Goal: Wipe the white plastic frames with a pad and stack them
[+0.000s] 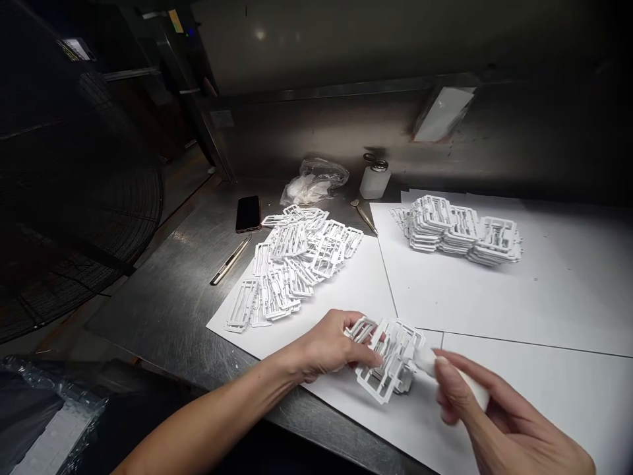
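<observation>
My left hand [329, 346] is closed on a small stack of white plastic frame parts [390, 359], held tilted just above the white paper sheet [356, 290]. My right hand [487, 412] grips a white cylindrical tool [462, 379] whose tip touches the right edge of that stack. A loose pile of the same white frames [291, 260] lies on the paper to the left. A neater stack of frames [457, 231] sits on the far sheet [544, 290].
On the metal bench [173, 297] lie a dark phone [248, 212], a pen [230, 260], a crumpled plastic bag [314, 179], a white dispenser bottle [374, 178] and tweezers [364, 214]. A wire fan guard [74, 198] stands at the left.
</observation>
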`<state>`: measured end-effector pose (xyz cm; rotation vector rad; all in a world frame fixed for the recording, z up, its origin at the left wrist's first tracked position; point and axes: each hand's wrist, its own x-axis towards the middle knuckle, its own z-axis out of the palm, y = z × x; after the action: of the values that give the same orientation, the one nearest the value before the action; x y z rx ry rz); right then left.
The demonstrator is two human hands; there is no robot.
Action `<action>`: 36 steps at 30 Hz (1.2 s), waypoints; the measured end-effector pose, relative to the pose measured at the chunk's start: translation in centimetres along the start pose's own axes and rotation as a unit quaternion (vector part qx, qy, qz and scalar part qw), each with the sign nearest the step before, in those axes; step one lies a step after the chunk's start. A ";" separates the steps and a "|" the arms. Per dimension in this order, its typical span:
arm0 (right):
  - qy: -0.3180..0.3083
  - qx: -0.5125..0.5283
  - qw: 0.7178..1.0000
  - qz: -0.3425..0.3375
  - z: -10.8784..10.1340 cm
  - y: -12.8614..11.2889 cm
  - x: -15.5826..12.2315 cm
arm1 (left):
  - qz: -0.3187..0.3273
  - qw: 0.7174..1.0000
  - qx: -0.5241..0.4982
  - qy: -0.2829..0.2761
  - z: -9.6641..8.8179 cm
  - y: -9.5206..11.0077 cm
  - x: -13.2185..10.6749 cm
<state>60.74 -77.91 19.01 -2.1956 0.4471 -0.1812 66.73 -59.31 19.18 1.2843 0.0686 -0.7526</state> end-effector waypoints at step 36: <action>-0.018 0.010 0.921 -0.388 3.1 -4.6 -0.5 | 0.042 0.993 -0.107 0.031 -0.6 -1.4 -4.3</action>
<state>62.34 -72.84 20.75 -2.2398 -0.4726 -0.5644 62.86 -56.87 19.75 1.0985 0.1409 -0.6152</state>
